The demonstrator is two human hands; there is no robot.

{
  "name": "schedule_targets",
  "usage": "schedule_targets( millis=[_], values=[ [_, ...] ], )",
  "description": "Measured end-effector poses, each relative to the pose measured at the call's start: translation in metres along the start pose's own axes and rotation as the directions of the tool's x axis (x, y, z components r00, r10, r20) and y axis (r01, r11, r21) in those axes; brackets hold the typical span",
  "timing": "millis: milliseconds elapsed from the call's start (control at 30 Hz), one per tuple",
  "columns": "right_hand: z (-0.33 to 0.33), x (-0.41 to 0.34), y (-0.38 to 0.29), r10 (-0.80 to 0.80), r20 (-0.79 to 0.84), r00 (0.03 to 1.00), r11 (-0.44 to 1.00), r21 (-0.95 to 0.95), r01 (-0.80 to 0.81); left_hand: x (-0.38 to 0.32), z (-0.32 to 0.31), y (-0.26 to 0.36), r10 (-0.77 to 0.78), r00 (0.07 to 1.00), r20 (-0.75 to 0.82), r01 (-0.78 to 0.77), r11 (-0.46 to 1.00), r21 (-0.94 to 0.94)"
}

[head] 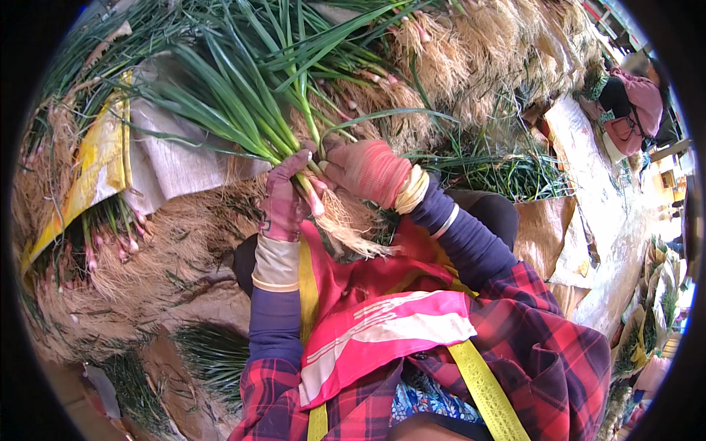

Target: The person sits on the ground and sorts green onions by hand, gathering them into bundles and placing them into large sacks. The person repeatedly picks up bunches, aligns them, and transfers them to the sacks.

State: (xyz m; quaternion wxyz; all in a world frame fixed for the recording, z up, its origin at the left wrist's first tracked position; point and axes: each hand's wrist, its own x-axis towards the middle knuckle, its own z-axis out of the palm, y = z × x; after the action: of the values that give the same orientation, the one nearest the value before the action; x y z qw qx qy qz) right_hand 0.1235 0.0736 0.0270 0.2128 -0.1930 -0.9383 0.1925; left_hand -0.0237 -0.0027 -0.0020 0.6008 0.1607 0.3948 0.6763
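My left hand (pixel 284 195), in a pinkish work glove, is closed around a small bunch of green garlic plants (pixel 315 203). Their long leaves fan up and away, while pale pink bulbs and a tuft of straw-coloured roots (pixel 358 237) hang toward my lap. Opposite it, my right hand (pixel 367 168), in a red knit glove, pinches a green stalk (pixel 306 118) beside the bunch. That hand's fingertips are partly hidden among the stems. Beyond both hands lies a large heap of similar plants (pixel 380 77), roots and bulbs facing me.
A yellow-and-white woven sack (pixel 105 149) lies over more rooted plants at left. Leaf bundles (pixel 507 173) rest at right beside brown wrapping (pixel 543 231) and a pale sheet (pixel 612 264). Cut greens (pixel 212 353) lie at lower left. Another person (pixel 634 105) sits at upper right.
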Motion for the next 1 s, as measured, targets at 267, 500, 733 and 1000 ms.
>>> schedule_targets(
  millis=[267, 500, 733, 1000],
  values=[
    [-0.047, 0.028, 0.009, 0.103, -0.103, 0.989, 0.995, 0.013, -0.102, -0.011, -0.001, 0.0, 0.038, 0.993, 0.113, -0.04, 0.999, 0.015],
    [-0.007, 0.029, 0.017, 0.025, 0.25, 0.968, 0.999, 0.025, -0.032, -0.012, -0.006, 0.002, 0.025, 0.987, 0.16, -0.039, 0.995, 0.09],
    [-0.051, 0.002, -0.01, -0.173, 0.199, 0.965, 0.671, 0.741, -0.032, -0.001, -0.012, -0.005, -0.002, 1.0, 0.02, -0.005, 0.926, 0.377],
    [-0.148, 0.064, 0.082, 0.153, -0.221, 0.963, 0.735, -0.626, -0.26, -0.003, -0.01, -0.004, -0.06, 0.997, 0.056, 0.057, 0.997, 0.051]
  ],
)
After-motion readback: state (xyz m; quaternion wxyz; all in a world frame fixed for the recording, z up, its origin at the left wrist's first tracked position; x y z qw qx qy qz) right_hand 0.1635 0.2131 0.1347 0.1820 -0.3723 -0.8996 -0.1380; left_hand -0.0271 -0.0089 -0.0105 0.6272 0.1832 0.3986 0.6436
